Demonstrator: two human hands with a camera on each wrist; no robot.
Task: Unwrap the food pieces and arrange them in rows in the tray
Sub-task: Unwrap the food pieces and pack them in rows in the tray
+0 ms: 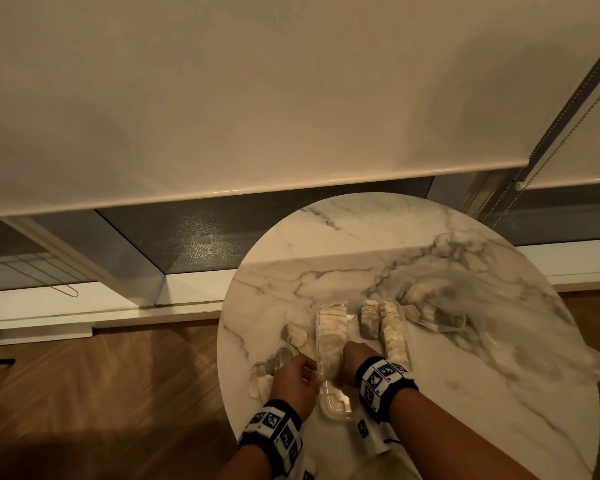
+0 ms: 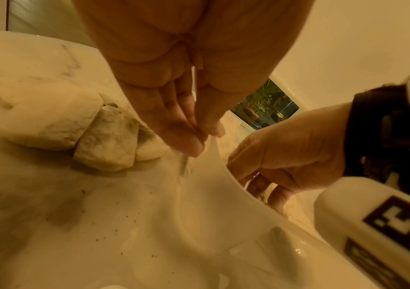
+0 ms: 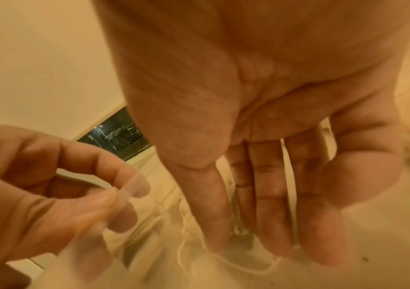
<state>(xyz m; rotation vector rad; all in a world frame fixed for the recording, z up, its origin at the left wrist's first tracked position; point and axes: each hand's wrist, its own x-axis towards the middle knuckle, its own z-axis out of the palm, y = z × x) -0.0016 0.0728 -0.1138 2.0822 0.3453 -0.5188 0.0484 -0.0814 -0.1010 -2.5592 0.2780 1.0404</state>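
A clear plastic tray lies on the round marble table. It holds a long left row of pale food pieces, a short middle row and a long right row. My left hand pinches the tray's left rim between thumb and fingers. My right hand reaches into the tray with its fingers straight, touching the near end of the left row. Wrapped pieces lie left of the tray and show close up in the left wrist view.
A crumpled clear bag with more pieces lies right of the tray's far end. The table edge runs just left of the wrapped pieces, with wooden floor below. A window sill and blind stand beyond the table.
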